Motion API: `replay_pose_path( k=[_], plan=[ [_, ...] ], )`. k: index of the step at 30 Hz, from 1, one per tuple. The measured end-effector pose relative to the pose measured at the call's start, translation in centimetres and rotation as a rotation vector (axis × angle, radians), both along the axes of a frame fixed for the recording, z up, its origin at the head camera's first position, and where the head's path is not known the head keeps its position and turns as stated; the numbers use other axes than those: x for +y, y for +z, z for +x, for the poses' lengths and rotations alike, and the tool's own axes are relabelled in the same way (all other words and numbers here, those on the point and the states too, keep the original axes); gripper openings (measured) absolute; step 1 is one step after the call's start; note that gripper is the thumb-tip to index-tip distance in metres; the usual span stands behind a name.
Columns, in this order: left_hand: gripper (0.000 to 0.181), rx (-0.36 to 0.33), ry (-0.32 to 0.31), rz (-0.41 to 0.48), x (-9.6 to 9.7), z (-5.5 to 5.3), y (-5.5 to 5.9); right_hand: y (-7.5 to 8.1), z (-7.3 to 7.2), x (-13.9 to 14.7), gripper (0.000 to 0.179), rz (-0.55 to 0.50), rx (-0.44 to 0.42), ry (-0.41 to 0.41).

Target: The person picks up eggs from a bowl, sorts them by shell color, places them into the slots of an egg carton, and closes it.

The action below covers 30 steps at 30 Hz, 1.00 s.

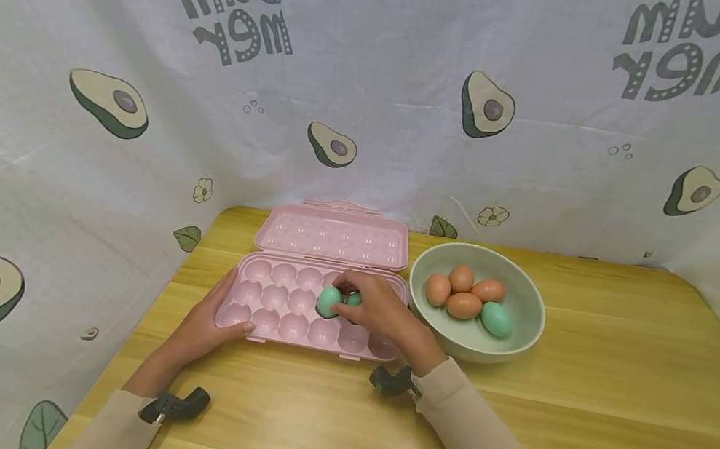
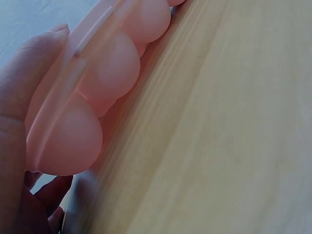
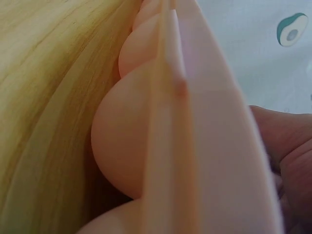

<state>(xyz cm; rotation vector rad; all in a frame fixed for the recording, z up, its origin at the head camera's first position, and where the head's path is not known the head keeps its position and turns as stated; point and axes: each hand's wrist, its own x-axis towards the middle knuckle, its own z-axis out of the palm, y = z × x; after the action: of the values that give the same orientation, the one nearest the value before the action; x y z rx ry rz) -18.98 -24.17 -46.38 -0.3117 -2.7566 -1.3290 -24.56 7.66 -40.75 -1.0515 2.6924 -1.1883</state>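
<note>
A pink plastic egg box (image 1: 273, 297) lies on the table with its lid folded back. My left hand (image 1: 201, 321) holds the box's left end, the thumb along the front rim and the fingers round the side; in the left wrist view the thumb (image 2: 34, 68) rests by the rim. My right hand (image 1: 378, 307) pinches a green egg (image 1: 328, 302) over a cup in the box's middle row. Just right of it, a second green egg (image 1: 354, 299) shows partly behind the fingers. The right wrist view has the box's front wall (image 3: 214, 146) hiding most of that hand.
A pale green bowl (image 1: 523, 329) stands right beside the box, holding several brown eggs (image 1: 464, 306) and one green egg (image 1: 497, 319). Behind the box's raised lid (image 1: 332, 235) hangs an avocado-print cloth (image 1: 397, 126), which also covers the left side. The wooden table (image 1: 615, 368) extends to the right.
</note>
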Motion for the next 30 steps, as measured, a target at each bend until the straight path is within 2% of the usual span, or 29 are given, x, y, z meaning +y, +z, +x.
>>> replay_pose_path(
  k=[11, 20, 26, 30],
  plan=[
    [0.107, 0.011, 0.008, -0.012, 0.1, 0.2, 0.4, 0.1, 0.0, 0.1, 0.031, 0.009, 0.002, 0.018],
    [0.107, 0.005, 0.003, -0.003, 0.0, 0.2, 0.1, 0.2, 0.2, 0.4, 0.033, -0.003, -0.019, 0.040],
    [0.107, 0.017, -0.008, 0.005, 0.0, -0.1, 0.3, 1.3, 0.0, 1.0, 0.036, 0.019, 0.001, 0.016],
    [0.107, 0.017, -0.013, 0.005, -0.1, -0.1, 0.2, 2.3, 0.1, 1.8, 0.034, -0.001, -0.019, 0.025]
  ],
)
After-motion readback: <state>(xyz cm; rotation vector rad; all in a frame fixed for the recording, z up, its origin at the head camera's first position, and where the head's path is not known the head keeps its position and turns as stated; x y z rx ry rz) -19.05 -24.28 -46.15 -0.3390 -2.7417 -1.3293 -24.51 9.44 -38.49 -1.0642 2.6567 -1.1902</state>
